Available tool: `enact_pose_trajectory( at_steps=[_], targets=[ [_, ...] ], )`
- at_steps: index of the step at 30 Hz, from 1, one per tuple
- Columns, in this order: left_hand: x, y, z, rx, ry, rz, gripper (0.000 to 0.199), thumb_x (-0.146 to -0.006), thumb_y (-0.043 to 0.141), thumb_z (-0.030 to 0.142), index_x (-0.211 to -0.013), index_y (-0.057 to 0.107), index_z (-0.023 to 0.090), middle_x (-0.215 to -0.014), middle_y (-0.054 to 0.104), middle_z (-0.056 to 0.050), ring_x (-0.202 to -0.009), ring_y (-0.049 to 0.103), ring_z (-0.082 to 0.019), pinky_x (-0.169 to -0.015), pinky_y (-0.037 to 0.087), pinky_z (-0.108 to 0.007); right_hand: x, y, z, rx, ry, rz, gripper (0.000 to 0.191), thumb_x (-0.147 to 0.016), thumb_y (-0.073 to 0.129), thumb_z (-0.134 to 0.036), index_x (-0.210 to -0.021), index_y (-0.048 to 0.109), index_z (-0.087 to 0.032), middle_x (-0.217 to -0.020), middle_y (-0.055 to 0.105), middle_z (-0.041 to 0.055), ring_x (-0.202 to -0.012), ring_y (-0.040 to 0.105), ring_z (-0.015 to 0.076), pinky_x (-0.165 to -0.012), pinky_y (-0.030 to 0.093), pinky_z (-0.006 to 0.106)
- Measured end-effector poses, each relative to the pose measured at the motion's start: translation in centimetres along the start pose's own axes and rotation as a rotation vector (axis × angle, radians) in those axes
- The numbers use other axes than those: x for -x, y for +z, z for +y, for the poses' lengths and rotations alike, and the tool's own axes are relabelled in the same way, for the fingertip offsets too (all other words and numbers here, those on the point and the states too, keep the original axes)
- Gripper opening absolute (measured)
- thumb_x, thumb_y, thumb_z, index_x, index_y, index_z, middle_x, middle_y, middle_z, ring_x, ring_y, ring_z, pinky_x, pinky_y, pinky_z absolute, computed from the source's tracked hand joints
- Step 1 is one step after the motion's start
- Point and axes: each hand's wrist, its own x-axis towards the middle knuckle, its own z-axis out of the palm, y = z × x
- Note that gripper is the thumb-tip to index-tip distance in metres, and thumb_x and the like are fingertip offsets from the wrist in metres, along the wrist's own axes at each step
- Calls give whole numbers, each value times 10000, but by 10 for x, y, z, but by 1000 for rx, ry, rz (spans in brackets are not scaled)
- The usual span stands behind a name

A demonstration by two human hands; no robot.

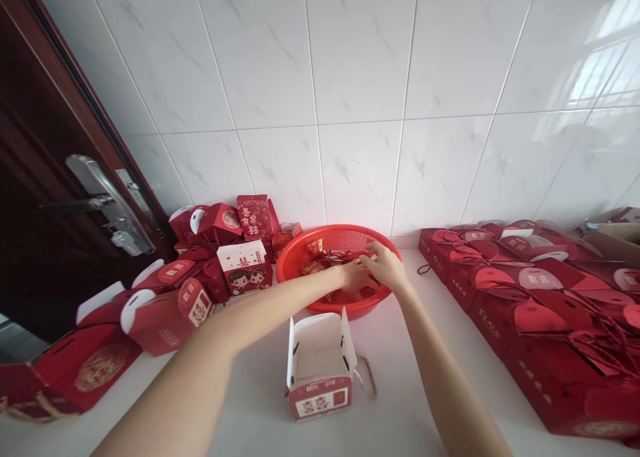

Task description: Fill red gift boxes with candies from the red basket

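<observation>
Left hand (354, 277) and right hand (387, 265) meet over wrapped packets (313, 268) in the red basket (354, 312). Fingers partly bent; cannot tell whether they grip anything. Open box (320, 404) stands before the basket, between the forearms, presumably for short reach; raised flaps leave its mouth accessible.

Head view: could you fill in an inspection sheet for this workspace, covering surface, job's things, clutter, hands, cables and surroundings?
Surface: white tabletop, smooth.
Job's things: red basket holding packets; open box in front of it, side flaps up.
Clutter: red boxes at left; more boxes at right.
Hands: left hand and right hand at the basket; whether the fingers grip anything is unclear.
Cables: nothing seen.
Surroundings: tiled wall behind; dark door at left.
</observation>
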Motion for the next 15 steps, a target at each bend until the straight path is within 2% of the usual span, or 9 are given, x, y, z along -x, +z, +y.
enact_pose_trajectory(
  at_steps=[3, 6, 10, 15],
  targets=[
    [-6, -3, -20, -37, -87, -24, 166, -713, 792, 174, -865, 737, 207, -1204, 701, -69, -1178, 574, -309, -970, 465, -359, 0, 0, 0, 18, 1, 0, 256, -886, 568, -301, -1127, 643, -259, -1166, 720, 35, -1000, 673, 216, -852, 484, 341],
    [1, -10, -44, -49, -215, 5, 109, -843, 688, 226, -941, 735, 219, -1271, 668, -71, -1152, 604, -289, -899, 483, -342, -1, -1, 0, 18, 15, 18, 285, -892, 560, -315, -1163, 627, -261, -1272, 675, 43, -1017, 668, 212, -882, 482, 347],
    [22, -19, -69, -31, -372, 51, 215, -949, 540, 294, -985, 736, 213, -1081, 725, -84, -981, 674, -255, -763, 480, -293, -2, -1, 0, 10, 45, 35, 319, -906, 544, -303, -1218, 594, -253, -1318, 644, 59, -1031, 670, 212, -935, 474, 370],
    [46, -22, -97, 16, -549, 88, 243, -936, 529, 311, -1012, 739, 214, -1021, 750, -82, -887, 687, -235, -699, 460, -266, -3, 1, 1, 2, 52, 37, 319, -921, 533, -318, -1229, 583, -255, -1322, 642, 55, -1036, 670, 214, -953, 472, 387]
  ],
)
